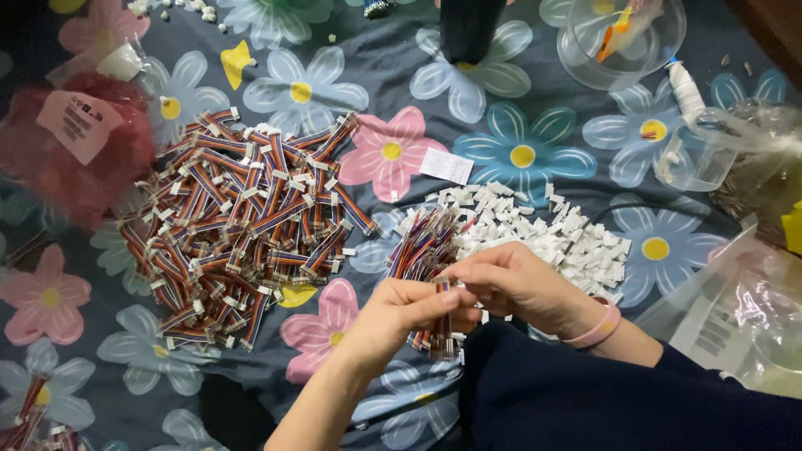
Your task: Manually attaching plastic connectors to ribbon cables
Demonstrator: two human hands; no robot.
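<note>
My left hand (399,311) and my right hand (511,280) meet low in the middle of the head view, both pinching one short multicoloured ribbon cable (444,327) that hangs down from my fingers. Just behind them lies a small bundle of loose coloured cables (422,242), and to its right a heap of small white plastic connectors (558,234). A large pile of cables with white ends fitted (238,221) spreads on the left. A pink band circles my right wrist.
Everything lies on a dark cloth printed with big flowers (522,150). A red mesh bag with a label (71,142) sits far left, clear plastic tubs (622,38) and bags (748,309) at the right, a dark bottle (468,29) at the back.
</note>
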